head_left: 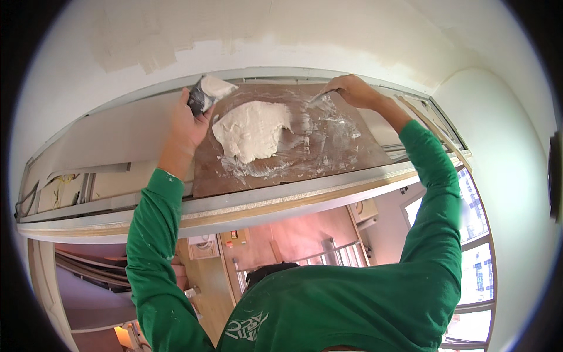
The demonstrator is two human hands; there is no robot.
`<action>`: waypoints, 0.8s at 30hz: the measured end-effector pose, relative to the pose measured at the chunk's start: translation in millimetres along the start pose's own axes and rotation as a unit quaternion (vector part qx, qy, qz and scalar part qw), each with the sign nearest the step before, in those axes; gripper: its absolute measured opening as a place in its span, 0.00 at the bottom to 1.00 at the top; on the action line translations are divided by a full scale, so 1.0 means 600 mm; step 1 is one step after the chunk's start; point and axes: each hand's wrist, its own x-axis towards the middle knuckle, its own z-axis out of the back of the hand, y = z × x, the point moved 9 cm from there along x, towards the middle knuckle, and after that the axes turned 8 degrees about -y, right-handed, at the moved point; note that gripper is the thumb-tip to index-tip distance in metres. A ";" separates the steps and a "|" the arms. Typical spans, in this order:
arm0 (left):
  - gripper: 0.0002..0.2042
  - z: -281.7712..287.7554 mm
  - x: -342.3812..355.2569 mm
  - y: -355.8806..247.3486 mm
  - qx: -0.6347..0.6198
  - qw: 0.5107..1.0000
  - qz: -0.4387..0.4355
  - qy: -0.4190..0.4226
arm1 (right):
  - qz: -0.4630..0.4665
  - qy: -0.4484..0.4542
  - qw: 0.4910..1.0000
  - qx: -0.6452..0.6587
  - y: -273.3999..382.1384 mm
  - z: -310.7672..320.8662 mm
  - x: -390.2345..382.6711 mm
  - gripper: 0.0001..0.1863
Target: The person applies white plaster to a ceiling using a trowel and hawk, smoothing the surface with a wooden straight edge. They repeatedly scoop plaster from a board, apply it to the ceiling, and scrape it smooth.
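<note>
I watch remotely: left hand (192, 123) pinches a dark, paste-loaded blade (201, 101); right hand (356, 92) grips a scraper (321, 96) over the brown board (212, 183). Off-white paste mound (251, 132) lies on the board, plenty unspent. Wall (234, 29) beyond patchy; I judge coating partly done.

This looks like a room under renovation: patchy coating (141, 44) on a pale surface (281, 35), a heap of off-white paste (252, 130) on a smeared brown board (358, 155), long strips (97, 273) piled at lower left.
</note>
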 end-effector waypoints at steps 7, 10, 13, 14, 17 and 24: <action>0.15 -0.055 -0.058 0.100 0.035 0.993 0.103 0.050 | -0.116 -0.299 0.918 0.233 0.071 0.058 -0.051 0.20; 0.15 -0.083 -0.106 0.130 0.037 0.989 0.133 0.054 | 0.009 -0.379 0.895 0.233 0.215 0.086 -0.058 0.22; 0.16 -0.110 -0.133 0.147 -0.003 0.987 0.129 0.101 | 0.085 -0.399 0.901 0.152 0.287 0.085 -0.075 0.25; 0.16 -0.116 -0.137 0.144 0.001 0.986 0.111 0.124 | 0.091 -0.388 0.906 0.144 0.296 0.075 -0.079 0.27; 0.18 -0.134 -0.165 0.133 0.001 0.986 0.075 0.148 | 0.094 -0.367 0.923 0.062 0.285 0.061 -0.079 0.27; 0.20 -0.145 -0.187 0.066 0.035 0.994 -0.064 0.085 | -0.198 -0.316 0.855 0.360 0.111 0.022 -0.116 0.15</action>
